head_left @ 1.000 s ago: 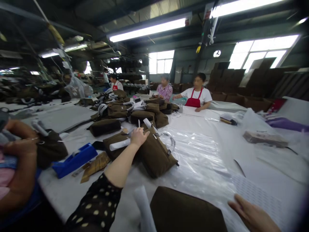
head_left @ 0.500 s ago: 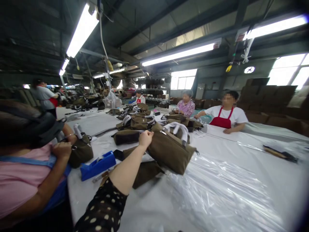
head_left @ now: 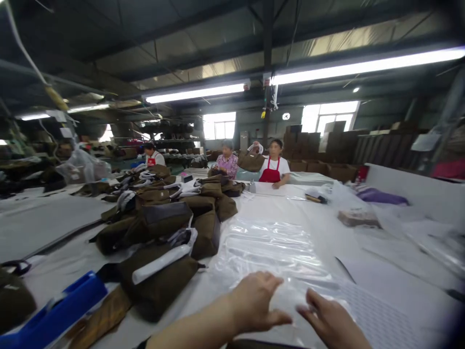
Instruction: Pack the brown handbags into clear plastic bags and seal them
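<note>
Both hands are over clear plastic sheets (head_left: 269,242) at the lower middle of the white table. My left hand (head_left: 256,300) has its thumb and fingers apart, with nothing seen between them. My right hand (head_left: 325,315) faces it from the right, its thumb and finger spread beside the plastic; no held item can be made out. An olive-brown bag (head_left: 156,281) with a white-wrapped handle lies left of my left hand. A dark brown edge (head_left: 261,344) shows below my hands at the bottom of the view.
A blue tape dispenser (head_left: 69,305) sits at the lower left. Many olive bags (head_left: 163,218) are piled beyond it. Two people (head_left: 274,167) (head_left: 225,160) are across the table, one holding up a bag. A brush (head_left: 316,198) and a wrapped block (head_left: 359,218) lie to the right.
The view has swung right. My left hand has let go of the olive bag and moved over the plastic. My right hand has come into view. A person across the table now holds up a bag.
</note>
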Tool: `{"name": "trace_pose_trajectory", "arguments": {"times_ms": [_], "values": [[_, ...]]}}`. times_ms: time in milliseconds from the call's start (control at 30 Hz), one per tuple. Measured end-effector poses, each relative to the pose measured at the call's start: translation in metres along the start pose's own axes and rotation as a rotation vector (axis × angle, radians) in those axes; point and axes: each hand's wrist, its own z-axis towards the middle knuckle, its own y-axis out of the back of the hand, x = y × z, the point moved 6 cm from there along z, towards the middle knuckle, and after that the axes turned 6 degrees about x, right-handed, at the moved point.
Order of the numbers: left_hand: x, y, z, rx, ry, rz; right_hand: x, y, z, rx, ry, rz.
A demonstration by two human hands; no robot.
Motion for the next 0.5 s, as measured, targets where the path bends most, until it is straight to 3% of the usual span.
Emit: {"name": "trace_pose_trajectory", "arguments": {"times_ms": [33,100,200,300,367,433,500], "values": [[-0.013,-0.017,0.012,0.099,-0.008,0.020,0.010,0.008,0.001,-0.022,0.010,-0.052],[-0.020,-0.033,0.026,0.136,0.048,0.073,0.025,0.016,-0.002,-0.046,0.062,-0.178],[-0.017,-0.029,0.030,0.041,0.026,0.169,0.030,0.014,-0.011,-0.067,0.146,-0.399],[-0.013,-0.027,0.024,0.087,-0.086,0.330,0.024,0.010,-0.016,-0.076,0.162,-0.513],[0.002,-0.025,0.018,0.134,0.025,0.315,0.021,0.011,-0.018,-0.088,0.167,-0.521],[0.022,-0.022,0.011,0.142,0.247,0.169,0.021,0.014,-0.021,-0.097,0.160,-0.517],[0.036,-0.020,0.003,0.123,0.378,0.040,0.023,0.017,-0.024,-0.080,0.147,-0.504]]}}
